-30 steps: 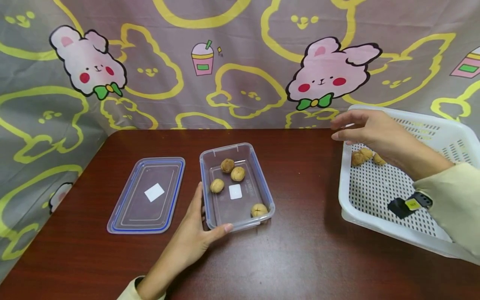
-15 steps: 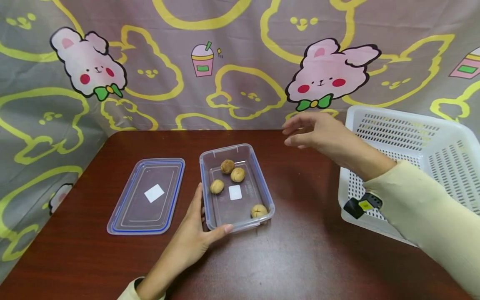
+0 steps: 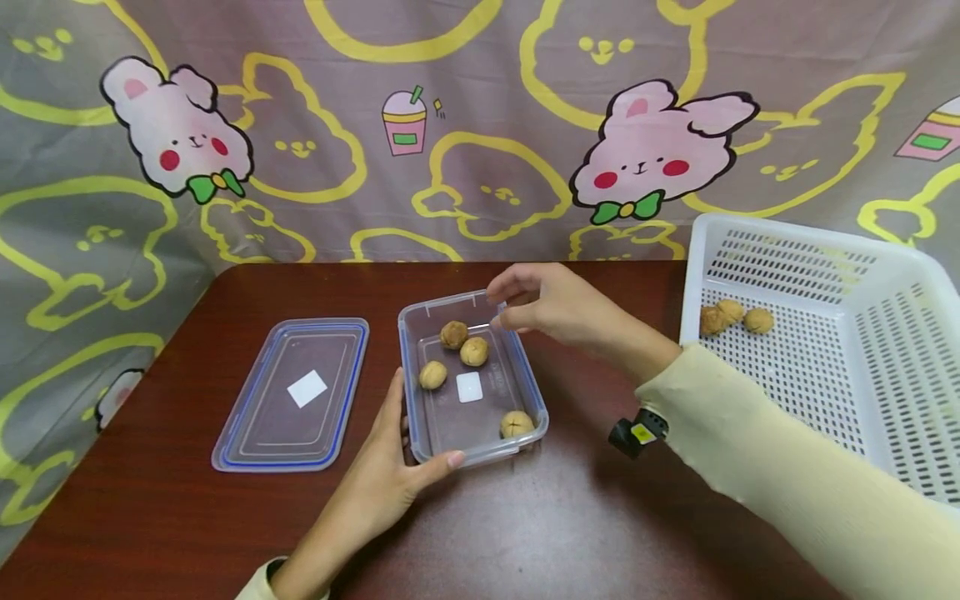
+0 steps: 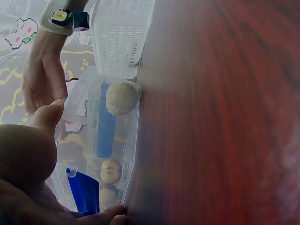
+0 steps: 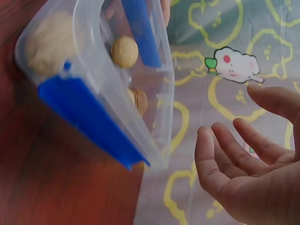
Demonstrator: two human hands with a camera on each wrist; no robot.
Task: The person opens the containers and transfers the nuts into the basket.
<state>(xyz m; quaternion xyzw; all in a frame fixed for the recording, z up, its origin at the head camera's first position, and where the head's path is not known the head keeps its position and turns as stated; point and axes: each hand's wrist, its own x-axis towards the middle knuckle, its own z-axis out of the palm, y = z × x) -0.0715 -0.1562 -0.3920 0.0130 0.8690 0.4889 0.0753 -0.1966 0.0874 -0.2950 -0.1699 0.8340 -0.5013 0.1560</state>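
Observation:
A clear plastic food container stands on the table with several walnuts inside, one walnut in its near right corner. My left hand grips its near left corner, thumb over the front rim and fingers along the left wall. In the left wrist view a walnut shows through the container wall. My right hand hovers over the container's far right rim, fingers loosely bent. The right wrist view shows nothing between its fingers.
A clear lid with a blue seal lies left of the container. At the right stands a white perforated basket, with walnuts in its far left corner. A patterned cloth hangs behind the table.
My right hand has moved left from over the basket to the container's far right rim. The basket's walnuts are uncovered again. My left hand and the container have stayed in place.

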